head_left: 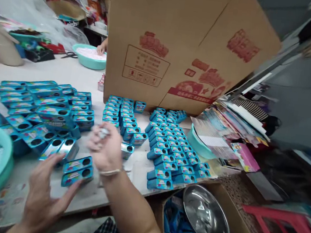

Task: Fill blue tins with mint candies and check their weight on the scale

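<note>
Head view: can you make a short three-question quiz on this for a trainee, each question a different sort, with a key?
1. Which hand holds small pale pieces?
2. True or false: the steel bowl sits on the table among the boxes.
3. What fills the basin at the left edge?
A. Scissors
B. Small pale pieces
C. Cardboard

Key:
1. The right hand.
2. False: the bowl lies in an open carton, below table height.
3. B.
</note>
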The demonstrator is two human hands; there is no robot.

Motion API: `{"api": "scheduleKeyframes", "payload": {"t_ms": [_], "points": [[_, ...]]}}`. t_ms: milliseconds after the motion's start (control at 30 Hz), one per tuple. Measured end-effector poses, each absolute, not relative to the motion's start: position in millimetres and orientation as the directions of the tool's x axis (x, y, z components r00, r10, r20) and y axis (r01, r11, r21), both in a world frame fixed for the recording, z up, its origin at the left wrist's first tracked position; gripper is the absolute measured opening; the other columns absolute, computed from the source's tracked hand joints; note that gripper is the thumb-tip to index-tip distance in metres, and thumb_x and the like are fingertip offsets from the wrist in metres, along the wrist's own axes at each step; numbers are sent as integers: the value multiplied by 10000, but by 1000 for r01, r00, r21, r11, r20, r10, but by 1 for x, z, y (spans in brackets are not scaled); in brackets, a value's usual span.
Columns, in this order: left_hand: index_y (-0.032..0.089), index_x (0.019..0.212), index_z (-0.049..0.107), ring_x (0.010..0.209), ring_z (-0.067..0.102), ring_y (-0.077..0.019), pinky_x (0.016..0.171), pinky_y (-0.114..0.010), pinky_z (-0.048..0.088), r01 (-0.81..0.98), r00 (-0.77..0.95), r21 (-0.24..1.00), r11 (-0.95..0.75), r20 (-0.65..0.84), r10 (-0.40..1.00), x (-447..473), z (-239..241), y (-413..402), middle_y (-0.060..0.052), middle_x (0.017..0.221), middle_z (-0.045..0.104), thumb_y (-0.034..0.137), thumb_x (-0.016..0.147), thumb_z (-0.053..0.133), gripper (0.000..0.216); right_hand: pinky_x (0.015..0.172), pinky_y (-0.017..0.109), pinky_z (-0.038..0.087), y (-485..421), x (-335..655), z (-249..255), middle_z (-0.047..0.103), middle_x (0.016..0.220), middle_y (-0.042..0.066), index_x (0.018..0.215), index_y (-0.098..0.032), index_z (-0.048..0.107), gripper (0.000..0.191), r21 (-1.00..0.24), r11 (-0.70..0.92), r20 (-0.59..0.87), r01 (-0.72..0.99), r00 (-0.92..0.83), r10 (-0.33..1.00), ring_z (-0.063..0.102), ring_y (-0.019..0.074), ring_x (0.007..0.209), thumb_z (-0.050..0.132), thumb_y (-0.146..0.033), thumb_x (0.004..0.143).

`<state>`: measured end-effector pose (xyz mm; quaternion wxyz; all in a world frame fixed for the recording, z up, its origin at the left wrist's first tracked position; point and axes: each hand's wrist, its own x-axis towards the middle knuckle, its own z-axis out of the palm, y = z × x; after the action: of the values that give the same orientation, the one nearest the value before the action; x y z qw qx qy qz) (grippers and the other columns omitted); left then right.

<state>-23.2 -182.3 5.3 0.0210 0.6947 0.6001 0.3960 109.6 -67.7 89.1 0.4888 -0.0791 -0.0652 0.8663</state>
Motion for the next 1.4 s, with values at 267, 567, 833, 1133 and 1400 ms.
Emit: {"api": "scheduleKeyframes", "payload": {"t_ms": [267, 567, 833, 1133, 1400], "points": [[170, 1312, 501, 1164, 572, -358, 1016, -538, 395, 833, 447, 302, -464, 129, 885, 48, -3, -50, -157, 1251, 634, 421, 781, 595, 595, 556, 202, 491, -85, 253, 16, 571, 601, -48, 753, -194, 520, 150, -305, 113, -521, -946, 265, 811, 567, 76, 530, 448, -215, 883], [247, 1100, 631, 929, 637, -222, 786, -307, 507, 642, 533, 502, -580, 252, 808, 80, 40, -44, -47, 1020, 636, 467, 827, 580, 354, 737, 310, 572, -61, 255, -23, 708, 733, 28, 797, -174, 597, 178, -171, 94, -617, -981, 182, 766, 707, 140, 716, 477, -272, 885], [301, 1240, 617, 849, 650, -203, 727, -294, 515, 659, 720, 266, -704, 49, 692, 121, 67, -35, -63, 1117, 600, 281, 832, 503, 425, 734, 261, 570, -48, 244, -23, 692, 666, 24, 737, -155, 622, 239, -63, 72, -634, -995, 96, 767, 690, 119, 666, 479, -262, 895], [317, 1244, 611, 822, 657, -199, 673, -283, 514, 690, 696, 259, -676, 17, 717, 121, 72, -29, -53, 1126, 599, 372, 859, 508, 403, 677, 244, 562, -47, 249, -16, 667, 644, 30, 746, -135, 619, 230, 15, 42, -679, -999, 21, 734, 673, 119, 617, 485, -253, 891], [293, 1210, 593, 1061, 628, -224, 892, -307, 513, 665, 595, 466, -584, 141, 791, 102, 66, -39, -28, 1213, 619, 490, 860, 552, 403, 741, 255, 569, -49, 258, -6, 664, 651, 8, 722, -155, 608, 255, 1, 52, -660, -999, 38, 751, 677, 112, 660, 458, -241, 910]]}}
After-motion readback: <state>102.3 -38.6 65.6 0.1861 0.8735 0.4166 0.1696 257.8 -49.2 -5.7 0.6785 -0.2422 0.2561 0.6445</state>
